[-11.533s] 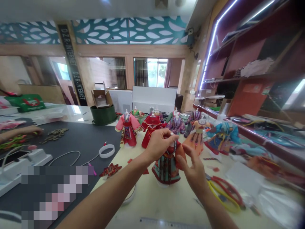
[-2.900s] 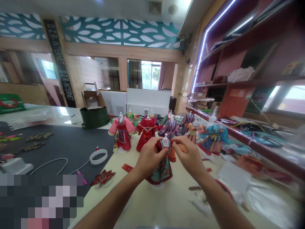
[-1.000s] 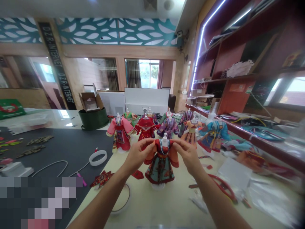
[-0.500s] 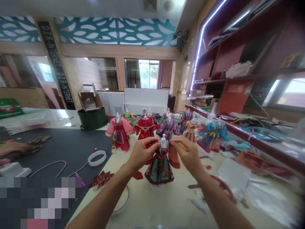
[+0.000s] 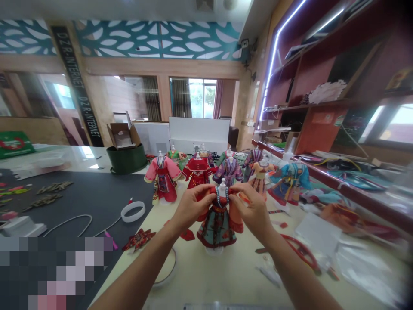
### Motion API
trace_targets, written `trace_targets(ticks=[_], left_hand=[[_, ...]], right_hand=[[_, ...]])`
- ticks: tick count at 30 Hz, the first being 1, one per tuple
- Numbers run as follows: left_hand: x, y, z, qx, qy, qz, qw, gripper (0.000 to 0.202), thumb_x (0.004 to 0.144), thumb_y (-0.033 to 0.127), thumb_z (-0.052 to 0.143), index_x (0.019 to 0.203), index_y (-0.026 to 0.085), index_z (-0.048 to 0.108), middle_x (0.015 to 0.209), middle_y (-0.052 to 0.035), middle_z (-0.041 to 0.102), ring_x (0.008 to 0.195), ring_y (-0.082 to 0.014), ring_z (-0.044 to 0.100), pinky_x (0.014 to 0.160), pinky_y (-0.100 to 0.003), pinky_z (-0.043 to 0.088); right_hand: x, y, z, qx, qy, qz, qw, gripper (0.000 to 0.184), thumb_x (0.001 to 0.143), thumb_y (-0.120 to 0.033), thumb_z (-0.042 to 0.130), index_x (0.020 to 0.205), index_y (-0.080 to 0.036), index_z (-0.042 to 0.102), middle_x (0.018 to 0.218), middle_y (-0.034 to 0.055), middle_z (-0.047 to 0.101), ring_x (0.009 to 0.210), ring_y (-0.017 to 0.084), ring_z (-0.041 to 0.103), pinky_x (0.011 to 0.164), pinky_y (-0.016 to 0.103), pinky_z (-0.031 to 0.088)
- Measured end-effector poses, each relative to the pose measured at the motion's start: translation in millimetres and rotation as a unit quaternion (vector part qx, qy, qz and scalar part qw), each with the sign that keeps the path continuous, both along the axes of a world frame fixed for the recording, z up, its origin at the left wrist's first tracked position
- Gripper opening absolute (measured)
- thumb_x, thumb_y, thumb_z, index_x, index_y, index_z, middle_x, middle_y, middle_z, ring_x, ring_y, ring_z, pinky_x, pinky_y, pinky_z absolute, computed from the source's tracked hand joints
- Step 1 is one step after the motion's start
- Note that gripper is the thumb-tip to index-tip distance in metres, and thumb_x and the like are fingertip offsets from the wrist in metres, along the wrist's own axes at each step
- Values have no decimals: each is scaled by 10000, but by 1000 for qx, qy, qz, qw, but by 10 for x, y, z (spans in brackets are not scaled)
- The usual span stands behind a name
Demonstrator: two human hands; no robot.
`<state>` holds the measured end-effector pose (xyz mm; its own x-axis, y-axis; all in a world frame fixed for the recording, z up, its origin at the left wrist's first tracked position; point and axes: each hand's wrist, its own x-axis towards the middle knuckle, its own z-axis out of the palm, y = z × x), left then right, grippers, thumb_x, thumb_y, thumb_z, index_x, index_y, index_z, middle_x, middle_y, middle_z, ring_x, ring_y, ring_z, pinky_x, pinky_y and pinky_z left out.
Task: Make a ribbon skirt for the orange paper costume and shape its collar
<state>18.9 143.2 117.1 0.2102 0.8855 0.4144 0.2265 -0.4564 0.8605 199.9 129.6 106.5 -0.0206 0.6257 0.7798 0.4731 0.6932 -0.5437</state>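
Note:
A miniature hanfu-style dress (image 5: pixel 217 228) in teal and red with an orange sleeve stands on a small white dress form at the middle of the cream table (image 5: pixel 226 280). My left hand (image 5: pixel 193 206) pinches its shoulder and collar from the left. My right hand (image 5: pixel 251 209) grips the opposite shoulder, so the fingers of both hands hide much of the upper bodice. The white neck of the form (image 5: pixel 222 186) rises between my hands. Just behind stand a red doll dress (image 5: pixel 197 172) and a purple one (image 5: pixel 228 170).
Several more doll dresses, including a pink one (image 5: pixel 163 178) and a blue one (image 5: pixel 288 183), stand behind. Red-handled scissors (image 5: pixel 301 252) lie at right. A white ring (image 5: pixel 133 212) and cord lie on a black mat (image 5: pixel 80 198) at left.
My hands have shifted slightly inward on the dress shoulders, closer to the collar. The other person's hand seen at far left half a second ago is gone.

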Motion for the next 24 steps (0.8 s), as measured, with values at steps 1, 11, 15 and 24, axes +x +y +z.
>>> trace_targets(ticks=[1,11,15,24], left_hand=[[-18,-1,-11,-3,-1,-2,1000,319,770,313,613,1055,173,648,990,-53,703,918,-212,638,817,-306,493],[-242,-28,-135,-83,-20,-2,996,430,675,337,707,1069,182,631,1020,-71,686,955,-228,615,856,-347,473],[-360,-34,-441,-174,-67,48,981,450,728,514,609,977,140,625,858,-84,677,741,-192,619,677,-319,505],[-240,-25,-692,-322,-255,16,912,351,703,465,658,795,128,621,711,-41,632,543,-113,565,525,-231,442]], right_hand=[[8,3,-19,-14,4,2,1000,107,786,-239,581,882,-211,619,878,56,637,860,214,590,814,356,456],[211,31,-329,-201,95,69,973,395,747,-413,647,1065,-184,595,1028,85,663,970,242,603,883,399,461],[374,-55,-632,-295,188,63,935,367,770,-502,598,934,-176,641,893,91,697,870,241,646,795,392,508],[206,-259,-828,-425,388,195,794,273,787,-441,588,826,-192,693,849,86,721,726,202,677,758,384,541]])
